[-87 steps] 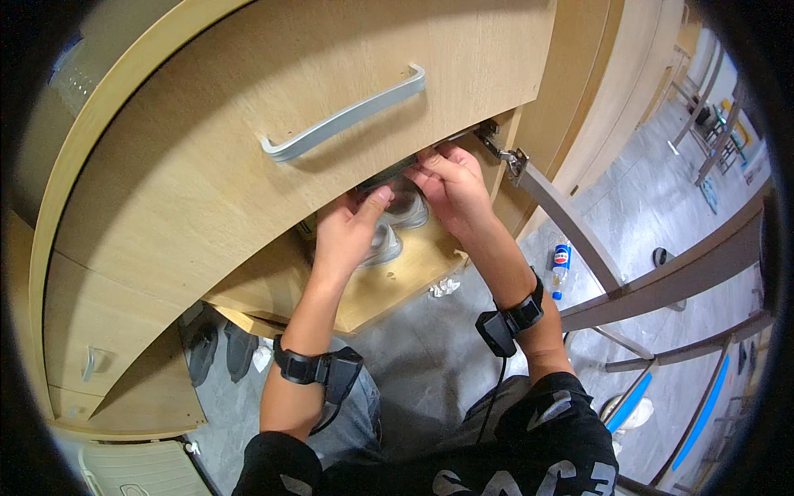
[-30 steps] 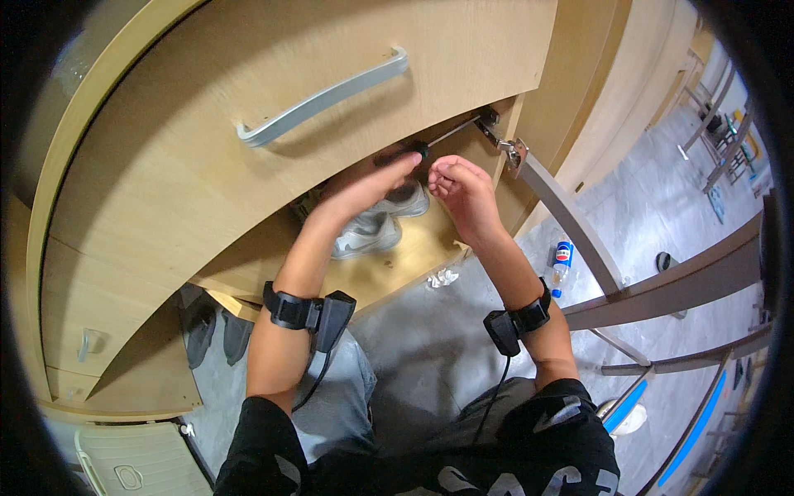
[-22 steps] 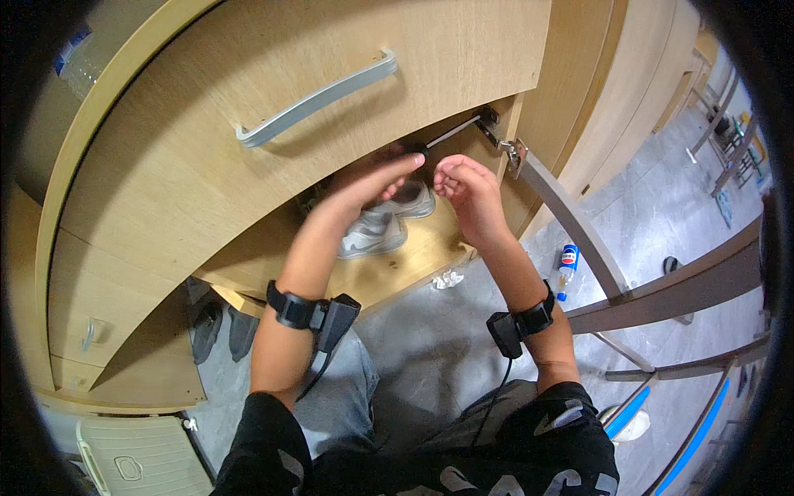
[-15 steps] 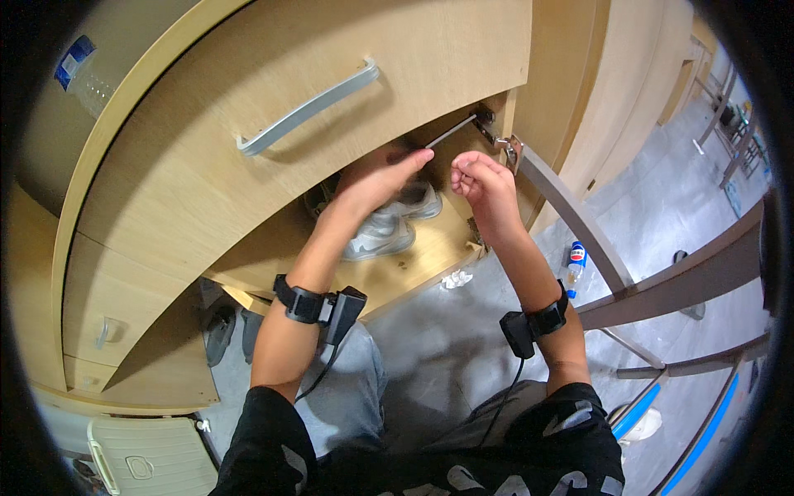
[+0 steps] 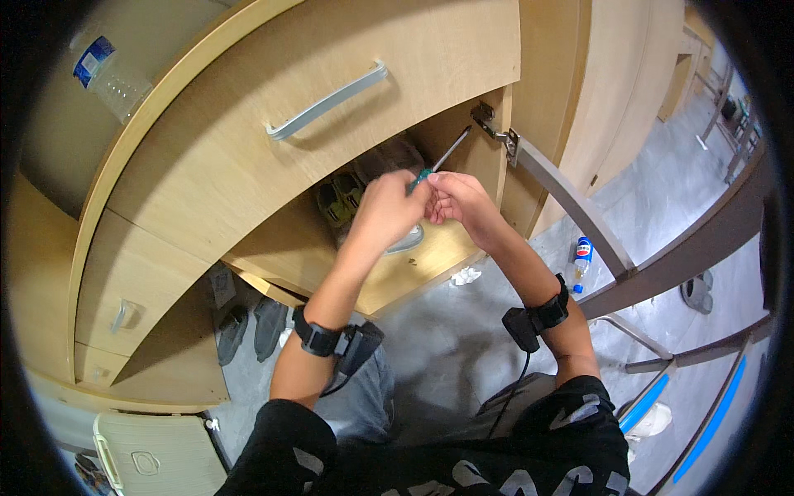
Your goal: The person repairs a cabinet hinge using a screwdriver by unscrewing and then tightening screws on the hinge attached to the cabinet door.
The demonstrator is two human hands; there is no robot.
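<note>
A screwdriver (image 5: 451,152) with a green handle and thin metal shaft points up and right, its tip just short of the metal hinge (image 5: 494,131) in the open cabinet. My left hand (image 5: 387,211) is closed round the handle. Against it, my right hand (image 5: 460,203) is closed too, its thumb at the front end of the handle and its other fingers curled underneath. Whether those fingers hold anything else is hidden. The hinge joins the cabinet's side wall (image 5: 506,124) to a door (image 5: 571,198) seen nearly edge-on. Shoes (image 5: 337,200) stand inside, behind my left hand.
Above the opening is a drawer front with a grey handle (image 5: 328,101). A plastic bottle (image 5: 581,264) and crumpled white paper (image 5: 466,276) lie on the floor. Grey slippers (image 5: 232,335) sit at left, beyond a pale green case (image 5: 157,455). Another bottle (image 5: 116,83) is at upper left.
The screwdriver's tip has drawn back from the hinge. My hands have come down and together, and my right hand now meets the handle. The view has shifted slightly.
</note>
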